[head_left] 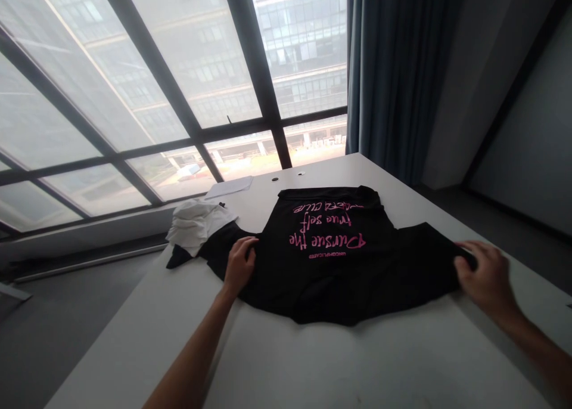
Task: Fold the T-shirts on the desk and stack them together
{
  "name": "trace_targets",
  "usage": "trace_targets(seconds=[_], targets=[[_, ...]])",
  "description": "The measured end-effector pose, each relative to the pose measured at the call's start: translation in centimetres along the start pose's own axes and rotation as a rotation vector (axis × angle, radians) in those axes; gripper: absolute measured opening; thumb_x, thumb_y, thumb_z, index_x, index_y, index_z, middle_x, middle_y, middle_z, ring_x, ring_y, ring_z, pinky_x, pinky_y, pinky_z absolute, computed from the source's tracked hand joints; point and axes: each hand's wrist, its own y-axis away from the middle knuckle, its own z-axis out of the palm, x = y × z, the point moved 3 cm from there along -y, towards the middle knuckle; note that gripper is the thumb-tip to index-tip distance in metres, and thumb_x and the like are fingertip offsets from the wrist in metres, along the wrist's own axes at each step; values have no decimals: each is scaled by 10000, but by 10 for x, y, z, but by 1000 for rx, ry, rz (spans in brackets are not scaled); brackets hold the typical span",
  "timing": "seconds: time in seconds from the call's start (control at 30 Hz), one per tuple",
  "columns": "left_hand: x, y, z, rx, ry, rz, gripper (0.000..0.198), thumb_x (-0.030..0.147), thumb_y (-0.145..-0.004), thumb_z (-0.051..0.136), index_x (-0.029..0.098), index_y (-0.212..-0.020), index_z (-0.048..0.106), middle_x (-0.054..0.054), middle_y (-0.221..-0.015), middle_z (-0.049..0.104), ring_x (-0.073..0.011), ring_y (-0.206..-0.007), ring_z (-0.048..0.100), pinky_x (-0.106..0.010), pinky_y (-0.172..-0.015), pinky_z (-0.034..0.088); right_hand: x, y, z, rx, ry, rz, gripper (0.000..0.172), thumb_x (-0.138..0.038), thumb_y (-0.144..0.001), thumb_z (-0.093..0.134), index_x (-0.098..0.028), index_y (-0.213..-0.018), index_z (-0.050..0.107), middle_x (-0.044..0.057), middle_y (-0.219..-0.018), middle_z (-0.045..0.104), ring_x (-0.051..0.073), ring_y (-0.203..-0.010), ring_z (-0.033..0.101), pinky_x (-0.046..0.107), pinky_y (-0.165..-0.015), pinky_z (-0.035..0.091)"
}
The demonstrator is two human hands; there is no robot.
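Observation:
A black T-shirt (330, 266) with pink lettering lies spread on the white table (313, 361), its print upside down to me. My left hand (239, 265) rests on the shirt's left sleeve area, fingers curled and pinching the cloth. My right hand (487, 278) sits at the tip of the shirt's right sleeve, fingers bent onto the fabric edge.
A crumpled white garment (196, 224) lies on the table's left edge, touching the black shirt. A flat white sheet (229, 187) lies further back. Behind the table are large windows (179, 81) and a dark blue curtain (393, 69). The table's left edge drops to grey floor.

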Motion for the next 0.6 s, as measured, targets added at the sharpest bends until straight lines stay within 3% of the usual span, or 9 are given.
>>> trace_targets(seconds=[0.1,0.2,0.27,0.37,0.43,0.6], targets=[[16,-5,28,-340,103,199,272,289,-975,507,260,-1139,722,-71,-1301,657,-257,-1280,566,-450,-1135,420,-68,13,26,-183,-101,-128,293,-289,-900,447,-225,-1075,673,149,-1202,619,347,-1171,567,564,-1051,447],[15,1,43,-494,74,253,339,344,-990,523,290,-1287,678,-58,-1398,626,-272,-1397,478,-524,-1199,320,-122,36,52,-388,-155,-262,310,-248,-949,424,-235,-1100,694,124,-1276,622,304,-1235,552,498,-1059,466],[12,7,46,-547,29,243,450,376,-996,530,314,-1441,557,-61,-1502,540,-280,-1461,396,-556,-1210,276,-143,50,63,-475,-148,-368,345,-263,-979,424,-236,-1214,676,115,-1391,583,293,-1334,500,493,-1112,427],[9,15,45,-603,-35,239,598,431,-1000,538,347,-1565,362,-64,-1612,383,-293,-1516,283,-568,-1213,240,-153,63,74,-563,-91,-499,473,-339,-998,465,-246,-1457,530,106,-1590,411,304,-1490,320,549,-1202,292],[10,18,45,-655,-72,255,601,462,-1012,513,380,-1575,320,-46,-1637,335,-298,-1533,231,-588,-1219,185,-148,66,79,-635,-57,-528,558,-409,-1006,472,-267,-1544,422,99,-1652,299,310,-1532,223,581,-1214,240],[15,33,45,-741,-145,254,558,508,-1041,420,422,-1576,287,-8,-1663,268,-300,-1549,168,-620,-1219,108,-124,68,74,-821,-80,-530,637,-530,-1008,461,-344,-1593,292,71,-1679,206,299,-1545,166,588,-1221,200]])
